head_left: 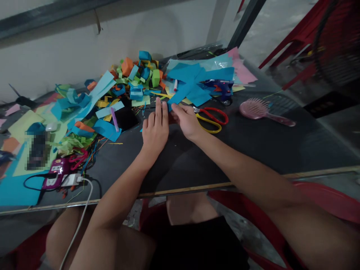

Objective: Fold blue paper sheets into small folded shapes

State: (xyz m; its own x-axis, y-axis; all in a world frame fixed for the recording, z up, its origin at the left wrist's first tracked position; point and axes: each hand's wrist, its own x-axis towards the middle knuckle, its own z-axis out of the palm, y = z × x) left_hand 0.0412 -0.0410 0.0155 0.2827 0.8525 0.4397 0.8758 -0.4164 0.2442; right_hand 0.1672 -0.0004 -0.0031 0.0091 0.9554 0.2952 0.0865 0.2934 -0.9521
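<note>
Near the middle of the dark table, my left hand [156, 131] lies palm down, its fingers stretched forward. Just to its right, my right hand [185, 119] is closed, thumb and fingers pinched on a small blue paper piece [169, 107]. Part of that piece is hidden by the fingers. Beyond the hands lie blue paper strips [188, 88] and a pile of small folded paper pieces [136, 75] in blue, orange and green. Scissors with red and yellow handles [215, 116] rest right beside my right hand.
A pink hairbrush [254, 109] and a blue tape dispenser [223, 90] are on the right. Coloured papers, a purple device [57, 173] and a white charger [71, 180] with its cable cover the left. A fan [337, 45] stands beyond the table's right side.
</note>
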